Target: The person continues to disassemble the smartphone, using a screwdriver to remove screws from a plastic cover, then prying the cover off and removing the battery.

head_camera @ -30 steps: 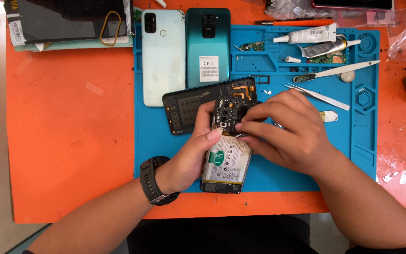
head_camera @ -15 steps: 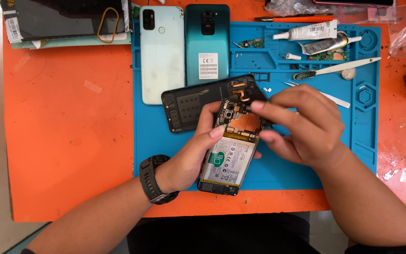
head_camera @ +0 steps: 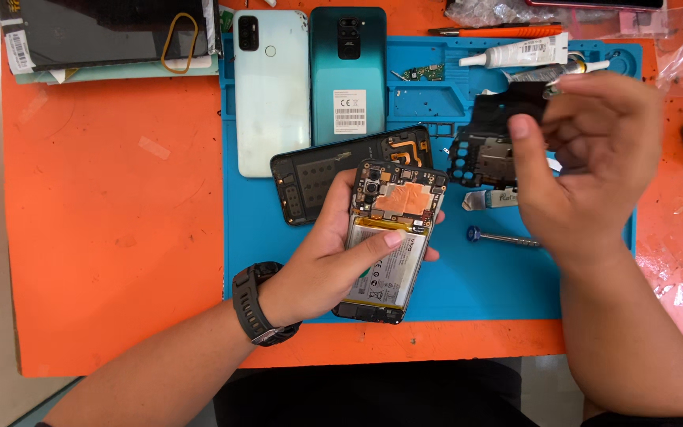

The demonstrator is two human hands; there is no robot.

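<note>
The left hand [head_camera: 333, 261], with a dark watch [head_camera: 258, 304] on its wrist, is cupping an opened phone [head_camera: 389, 241] from below and the left side, palm up. Its fingers are curling closed around the phone's edge and the thumb [head_camera: 381, 239] is pressing across the battery, so the phone is lying tilted above the blue work mat [head_camera: 476, 292], with its copper-covered board end pointing away from the palm.

The right hand [head_camera: 586, 166] is hovering raised, up and to the right of the left fingertips. Its thumb and fingers are pinching shut on a black plastic cover piece [head_camera: 496, 138], which is hanging from the fingertips toward the phone, clear of it.

Just beyond the left fingertips a black back shell [head_camera: 318, 170] is lying on the mat, partly hidden by the phone. Further out, a pale green phone back [head_camera: 270, 91] and a teal phone back [head_camera: 348, 75] are lying side by side. Under the right fingers a small screwdriver [head_camera: 503, 237] is resting on the mat, and a white glue tube [head_camera: 523, 54] is sitting beyond the knuckles.

Bare mat is showing between the two wrists, and the orange table [head_camera: 112, 229] is lying open left of the left forearm.
</note>
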